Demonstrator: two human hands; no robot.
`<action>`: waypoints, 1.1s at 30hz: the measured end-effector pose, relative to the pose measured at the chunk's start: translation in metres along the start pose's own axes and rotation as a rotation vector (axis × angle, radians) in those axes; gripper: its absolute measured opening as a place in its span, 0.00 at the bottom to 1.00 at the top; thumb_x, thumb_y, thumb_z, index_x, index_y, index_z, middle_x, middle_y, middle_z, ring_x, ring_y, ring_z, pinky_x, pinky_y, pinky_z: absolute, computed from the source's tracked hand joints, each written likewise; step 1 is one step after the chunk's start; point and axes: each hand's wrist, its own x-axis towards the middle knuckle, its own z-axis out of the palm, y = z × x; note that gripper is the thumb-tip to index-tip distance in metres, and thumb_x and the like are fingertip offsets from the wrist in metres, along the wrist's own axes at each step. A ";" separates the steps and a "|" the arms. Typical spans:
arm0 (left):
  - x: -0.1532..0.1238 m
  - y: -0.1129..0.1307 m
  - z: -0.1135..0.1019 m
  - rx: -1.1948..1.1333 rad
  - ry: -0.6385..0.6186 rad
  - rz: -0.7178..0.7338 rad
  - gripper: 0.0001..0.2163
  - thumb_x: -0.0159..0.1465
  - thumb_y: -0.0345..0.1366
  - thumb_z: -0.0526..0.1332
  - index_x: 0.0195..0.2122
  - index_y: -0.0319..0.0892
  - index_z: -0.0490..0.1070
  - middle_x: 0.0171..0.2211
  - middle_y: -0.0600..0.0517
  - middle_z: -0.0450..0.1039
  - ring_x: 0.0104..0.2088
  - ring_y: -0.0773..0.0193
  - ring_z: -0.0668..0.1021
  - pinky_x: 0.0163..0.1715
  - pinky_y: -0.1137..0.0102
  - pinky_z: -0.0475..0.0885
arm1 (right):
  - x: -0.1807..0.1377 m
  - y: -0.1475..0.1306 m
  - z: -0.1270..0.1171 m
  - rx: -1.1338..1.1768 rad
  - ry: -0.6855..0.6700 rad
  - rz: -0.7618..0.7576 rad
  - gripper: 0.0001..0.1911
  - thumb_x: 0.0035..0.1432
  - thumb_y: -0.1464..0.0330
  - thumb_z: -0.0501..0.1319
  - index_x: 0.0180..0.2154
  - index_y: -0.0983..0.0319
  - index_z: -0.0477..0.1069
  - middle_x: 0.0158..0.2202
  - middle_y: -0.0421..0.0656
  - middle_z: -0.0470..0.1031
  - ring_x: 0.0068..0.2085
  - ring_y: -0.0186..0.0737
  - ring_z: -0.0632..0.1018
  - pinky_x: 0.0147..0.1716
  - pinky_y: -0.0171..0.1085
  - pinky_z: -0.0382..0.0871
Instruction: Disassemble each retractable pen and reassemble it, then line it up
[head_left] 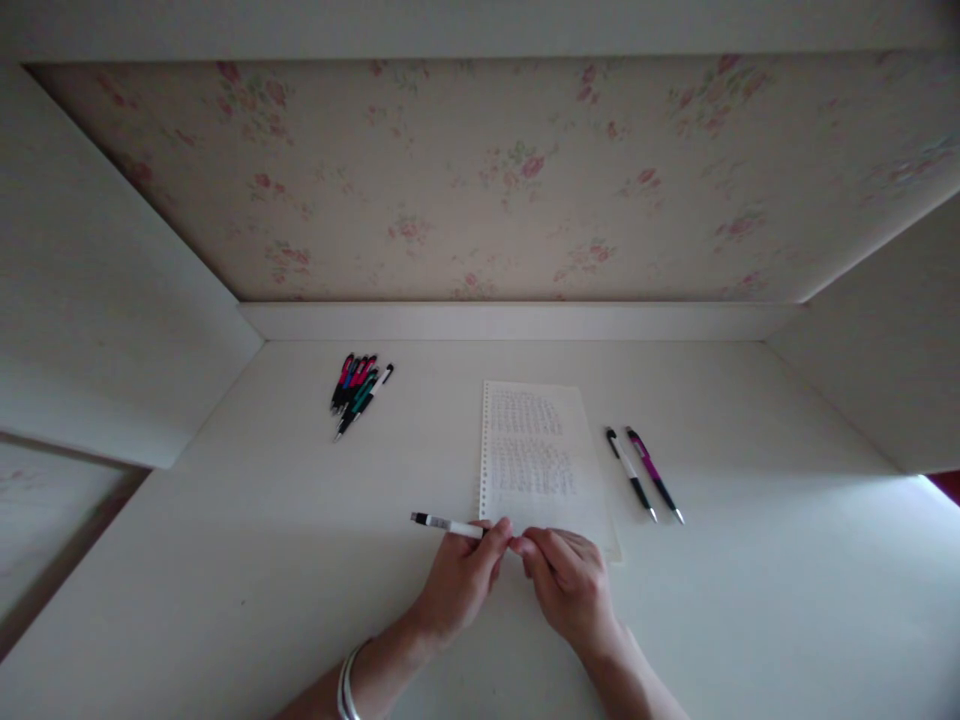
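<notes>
A white pen (457,527) with a dark end lies across my left hand (463,575), whose fingers and thumb are closed around it. The dark end points left, and the other end runs in between my hands. My right hand (568,580) is closed with its fingertips close to the pen's hidden end. Whatever those fingers pinch is too small and covered to make out. Just beyond both hands is a sheet of handwritten paper (529,440) with punched holes along its left edge. Part of its lower edge is hidden by my right hand.
Right of the paper lie a white-and-black pen (628,470) and a purple pen (654,472), side by side. A loose pile of several pens (360,390) sits at the back left. The white desk (300,560) ends at a floral back wall (480,190), with white side panels.
</notes>
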 end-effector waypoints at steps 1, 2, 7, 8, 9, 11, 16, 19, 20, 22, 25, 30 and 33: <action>0.000 0.001 0.000 -0.002 -0.003 -0.007 0.27 0.60 0.62 0.56 0.19 0.44 0.56 0.13 0.61 0.49 0.15 0.72 0.53 0.16 0.71 0.47 | 0.000 0.000 0.000 -0.014 0.003 -0.018 0.16 0.67 0.68 0.56 0.26 0.61 0.71 0.17 0.39 0.69 0.18 0.33 0.70 0.23 0.33 0.62; 0.001 0.003 0.000 -0.009 -0.004 -0.017 0.27 0.60 0.62 0.56 0.18 0.45 0.55 0.13 0.62 0.48 0.14 0.72 0.53 0.16 0.71 0.46 | 0.000 0.000 0.000 -0.029 0.003 -0.035 0.16 0.67 0.68 0.55 0.26 0.61 0.71 0.17 0.39 0.69 0.18 0.33 0.70 0.23 0.33 0.62; 0.002 0.010 0.001 -0.068 -0.017 -0.068 0.28 0.58 0.63 0.57 0.18 0.45 0.52 0.12 0.63 0.45 0.13 0.73 0.51 0.15 0.71 0.44 | -0.003 0.002 0.002 -0.038 -0.016 -0.063 0.15 0.68 0.67 0.55 0.28 0.61 0.71 0.18 0.39 0.72 0.19 0.33 0.71 0.23 0.33 0.63; 0.002 0.010 0.001 -0.075 -0.023 -0.066 0.27 0.58 0.63 0.57 0.18 0.45 0.52 0.12 0.63 0.45 0.14 0.73 0.51 0.15 0.71 0.44 | -0.003 0.003 0.003 -0.013 -0.020 -0.035 0.15 0.68 0.66 0.55 0.29 0.61 0.71 0.19 0.39 0.72 0.19 0.34 0.72 0.24 0.33 0.63; 0.002 0.010 0.001 -0.086 -0.033 -0.055 0.27 0.59 0.62 0.57 0.19 0.45 0.53 0.13 0.63 0.46 0.14 0.73 0.51 0.16 0.71 0.44 | -0.004 0.003 0.005 0.018 -0.023 0.018 0.15 0.68 0.65 0.55 0.29 0.61 0.71 0.20 0.39 0.72 0.20 0.34 0.72 0.24 0.32 0.63; 0.001 0.009 0.001 -0.121 -0.062 -0.008 0.25 0.60 0.60 0.58 0.22 0.44 0.55 0.15 0.62 0.49 0.16 0.72 0.52 0.17 0.72 0.47 | -0.003 0.003 0.007 0.094 -0.032 0.190 0.17 0.68 0.62 0.52 0.29 0.61 0.70 0.20 0.38 0.70 0.21 0.33 0.70 0.23 0.31 0.61; -0.004 0.007 -0.005 -0.115 -0.168 0.081 0.18 0.66 0.52 0.57 0.30 0.43 0.61 0.21 0.60 0.53 0.22 0.70 0.57 0.21 0.73 0.52 | 0.002 0.002 0.008 0.318 -0.137 0.572 0.26 0.67 0.52 0.50 0.20 0.59 0.56 0.17 0.34 0.55 0.21 0.31 0.59 0.20 0.32 0.51; -0.006 0.005 -0.007 -0.036 -0.222 0.108 0.16 0.67 0.49 0.56 0.30 0.42 0.63 0.22 0.60 0.52 0.23 0.70 0.57 0.23 0.72 0.53 | 0.007 0.003 0.005 0.412 -0.195 0.651 0.28 0.65 0.49 0.49 0.20 0.59 0.54 0.18 0.34 0.52 0.22 0.31 0.56 0.21 0.33 0.50; -0.006 0.005 -0.008 -0.022 -0.226 0.117 0.16 0.68 0.49 0.56 0.30 0.42 0.63 0.22 0.60 0.52 0.23 0.70 0.57 0.24 0.72 0.53 | 0.008 0.003 0.004 0.424 -0.207 0.660 0.28 0.64 0.48 0.49 0.20 0.59 0.53 0.19 0.34 0.51 0.22 0.31 0.55 0.21 0.33 0.49; -0.007 0.007 -0.008 -0.008 -0.213 0.131 0.16 0.68 0.48 0.56 0.30 0.41 0.64 0.22 0.60 0.53 0.24 0.69 0.57 0.25 0.72 0.54 | 0.009 0.004 0.003 0.435 -0.220 0.673 0.29 0.63 0.46 0.50 0.20 0.59 0.53 0.19 0.34 0.51 0.23 0.31 0.55 0.22 0.34 0.49; -0.008 0.013 -0.008 0.014 -0.225 0.143 0.14 0.69 0.47 0.56 0.34 0.41 0.66 0.24 0.59 0.55 0.24 0.69 0.58 0.26 0.72 0.55 | 0.010 0.004 0.001 0.478 -0.232 0.724 0.30 0.63 0.45 0.49 0.20 0.60 0.56 0.19 0.34 0.54 0.22 0.31 0.57 0.22 0.34 0.50; -0.011 0.021 -0.008 0.096 -0.227 0.194 0.14 0.69 0.46 0.55 0.33 0.41 0.69 0.26 0.57 0.61 0.26 0.68 0.61 0.29 0.71 0.58 | 0.009 0.000 -0.002 0.493 -0.286 0.698 0.29 0.65 0.48 0.50 0.20 0.61 0.61 0.18 0.34 0.55 0.21 0.31 0.57 0.21 0.34 0.50; -0.009 0.021 -0.009 0.153 -0.209 0.193 0.16 0.69 0.45 0.55 0.28 0.40 0.67 0.24 0.57 0.61 0.25 0.68 0.62 0.29 0.71 0.58 | 0.007 -0.002 -0.001 0.431 -0.210 0.593 0.29 0.67 0.51 0.49 0.19 0.61 0.62 0.18 0.35 0.57 0.21 0.31 0.60 0.22 0.33 0.53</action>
